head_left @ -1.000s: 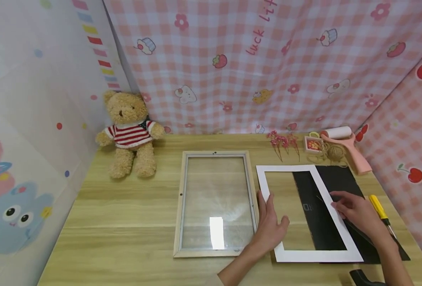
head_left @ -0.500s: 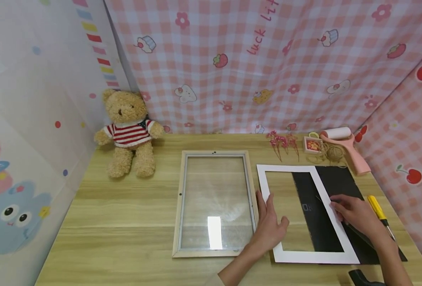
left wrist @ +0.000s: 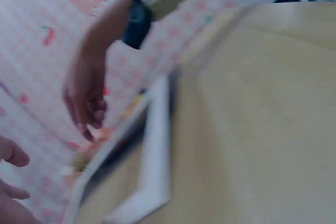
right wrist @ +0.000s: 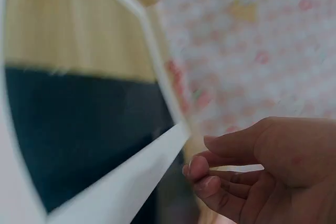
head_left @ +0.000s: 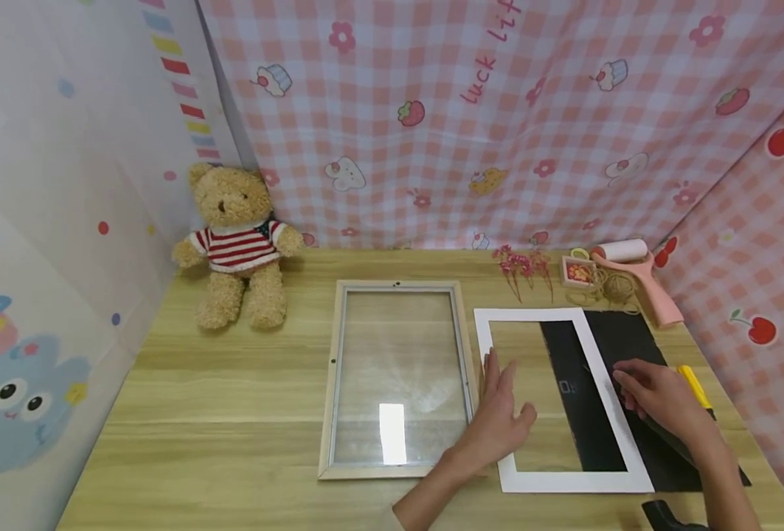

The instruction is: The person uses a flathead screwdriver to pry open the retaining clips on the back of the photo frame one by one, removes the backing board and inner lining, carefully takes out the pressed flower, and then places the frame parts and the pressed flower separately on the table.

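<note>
So we're working on the white mat board [head_left: 567, 398] here, and compared with a second ago it's sliding a bit toward us and to the left across the bench [head_left: 245, 413], uncovering more of the black backing sheet [head_left: 637, 346] underneath on the right side. The yellow screwdriver [head_left: 695, 386] is now half hidden behind our right hand [head_left: 660, 398], where before we could see most of its length. To us that reads as the mat getting nudged off the backing rather than lifted; it's lying flat in the head view.

Grip-wise: our left hand [head_left: 501, 420] is lying flat with straight fingers on the mat's left border, just beside the wooden frame [head_left: 398, 380], pressing rather than grasping. Our right hand's fingers are curling down at the mat's right strip, where white meets black. In the right wrist view the fingertips [right wrist: 202, 174] are bent close to the white edge, but we can't honestly tell if they're pinching it or just touching. The left wrist view is too blurry to help.

Containers: the frame is holding its glass pane, nothing on it but a light reflection. At the back right there's a small pink box [head_left: 579, 271] with something reddish inside, too small to identify, beside the twine [head_left: 620, 284] and the lint roller [head_left: 637, 276].
</note>
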The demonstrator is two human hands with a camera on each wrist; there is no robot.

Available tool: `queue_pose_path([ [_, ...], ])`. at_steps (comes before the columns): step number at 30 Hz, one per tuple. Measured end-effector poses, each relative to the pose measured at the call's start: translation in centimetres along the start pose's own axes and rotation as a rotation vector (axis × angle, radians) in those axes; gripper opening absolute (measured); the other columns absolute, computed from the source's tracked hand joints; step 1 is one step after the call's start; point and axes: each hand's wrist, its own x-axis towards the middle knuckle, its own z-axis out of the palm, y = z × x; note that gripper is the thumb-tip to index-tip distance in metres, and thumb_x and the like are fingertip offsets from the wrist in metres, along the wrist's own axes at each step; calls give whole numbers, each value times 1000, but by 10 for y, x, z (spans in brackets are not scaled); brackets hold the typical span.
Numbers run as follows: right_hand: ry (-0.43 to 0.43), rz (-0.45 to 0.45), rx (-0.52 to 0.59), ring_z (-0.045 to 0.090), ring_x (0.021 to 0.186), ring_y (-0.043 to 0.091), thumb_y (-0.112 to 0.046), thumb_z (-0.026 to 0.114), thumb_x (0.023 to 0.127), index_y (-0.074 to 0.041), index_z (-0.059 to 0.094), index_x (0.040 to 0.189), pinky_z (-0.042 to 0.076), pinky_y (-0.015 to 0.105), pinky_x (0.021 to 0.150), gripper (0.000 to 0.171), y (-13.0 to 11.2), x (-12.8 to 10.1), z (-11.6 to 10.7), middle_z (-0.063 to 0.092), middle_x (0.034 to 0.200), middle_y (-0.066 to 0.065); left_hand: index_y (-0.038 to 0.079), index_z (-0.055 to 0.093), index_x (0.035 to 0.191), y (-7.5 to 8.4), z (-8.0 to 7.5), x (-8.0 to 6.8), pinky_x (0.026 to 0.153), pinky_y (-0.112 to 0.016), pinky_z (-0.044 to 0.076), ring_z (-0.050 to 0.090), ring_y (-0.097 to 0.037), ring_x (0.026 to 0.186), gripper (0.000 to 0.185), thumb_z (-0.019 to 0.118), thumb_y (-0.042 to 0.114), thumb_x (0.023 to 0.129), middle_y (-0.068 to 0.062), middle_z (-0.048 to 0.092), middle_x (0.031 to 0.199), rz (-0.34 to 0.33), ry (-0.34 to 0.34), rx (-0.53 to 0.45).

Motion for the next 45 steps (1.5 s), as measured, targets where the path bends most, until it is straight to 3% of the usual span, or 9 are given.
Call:
queue_pose_path([
  [4,49,-59,21,56,62,10,-11,62,112,12,67,131,49,25,55,30,-41,2,-3,67,78,3,7,38,169,20,-50,-1,135,-59,24,17,-39,170,63,55,18,109,-17,8,185,32,-51,45],
  [7,83,-134,46,58,64,9,-14,64,112,6,69,134,48,26,56,31,-82,5,-1,69,80,2,9,31,173,27,-99,-2,137,-56,20,20,-34,169,66,56,14,111,-11,12,185,32,41,91],
  [13,100,-272,74,64,64,9,-9,67,110,9,68,137,50,28,58,32,-148,28,28,73,81,6,3,24,174,-3,-186,-4,137,-60,14,15,-46,168,71,56,8,110,-17,17,183,-35,359,137],
  [17,98,-279,114,69,67,17,-6,67,108,13,67,136,53,31,60,34,-167,53,59,77,88,16,-4,23,172,-36,-218,-11,133,-72,7,3,-63,163,71,54,17,112,-26,11,182,-129,409,189],
  [27,28,-166,63,67,79,30,-7,68,106,16,53,147,59,48,72,49,-160,84,110,73,92,22,-21,30,162,-69,-248,-16,130,-78,2,-13,-69,157,74,54,30,114,-32,-3,180,-235,120,305],
  [30,69,-246,41,63,78,31,-8,68,106,13,54,141,56,53,73,43,-144,95,129,68,87,19,-23,34,159,-72,-249,-15,132,-75,5,-3,-68,159,67,53,19,110,-34,8,179,-186,140,350],
  [35,151,-384,-11,67,87,38,-9,64,103,12,53,135,57,59,77,40,-108,124,166,68,100,24,-22,48,151,-93,-250,-8,129,-67,32,33,-59,158,68,57,15,95,-38,34,170,-69,249,481],
  [42,80,-378,81,68,119,55,-3,63,102,23,48,147,57,67,100,54,-149,97,133,66,129,42,-16,55,151,-104,-258,-6,124,-66,42,42,-57,153,67,61,15,91,-33,45,166,-60,278,524],
  [45,84,-386,87,70,115,53,-1,61,101,25,49,144,57,68,97,53,-156,93,128,67,125,43,-12,57,152,-101,-263,-6,118,-56,52,54,-50,147,64,62,14,93,-31,50,164,-31,289,456],
])
